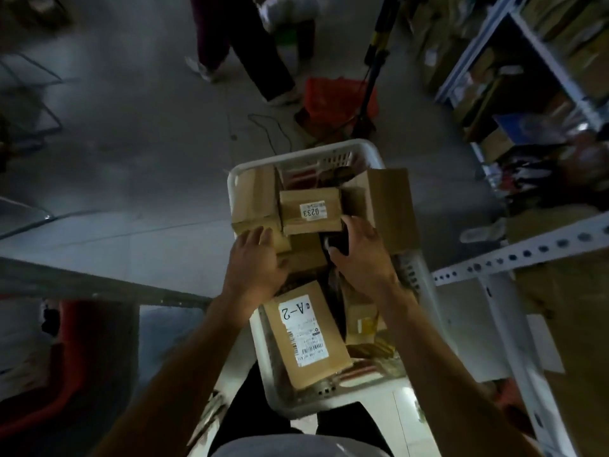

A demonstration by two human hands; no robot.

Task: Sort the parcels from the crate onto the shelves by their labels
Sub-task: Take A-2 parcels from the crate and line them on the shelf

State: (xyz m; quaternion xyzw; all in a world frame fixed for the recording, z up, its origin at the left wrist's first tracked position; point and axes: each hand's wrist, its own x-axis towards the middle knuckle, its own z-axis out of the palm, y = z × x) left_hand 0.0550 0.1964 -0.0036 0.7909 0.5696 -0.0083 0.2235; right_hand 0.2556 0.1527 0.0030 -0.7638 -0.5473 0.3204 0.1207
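Your left grip [255, 258]: fingers spread flat, released, resting on a brown parcel [255, 209] at the crate's left side. Your right grip [357, 255]: curled around a dark object [339, 244] between the parcels; whether it is clenched on it, cannot tell. Just beyond both grips, a small parcel labelled 0233 [309, 211] lies on top. Toward you from the grips, a flat parcel labelled A-2 [306, 331] leans inside the white crate [237, 179]. Right of your right grip, a larger box [392, 206] overhangs the rim. Farther right, metal shelves [514, 258] with stock. Beyond the crate, a person's legs [260, 61] on the floor.
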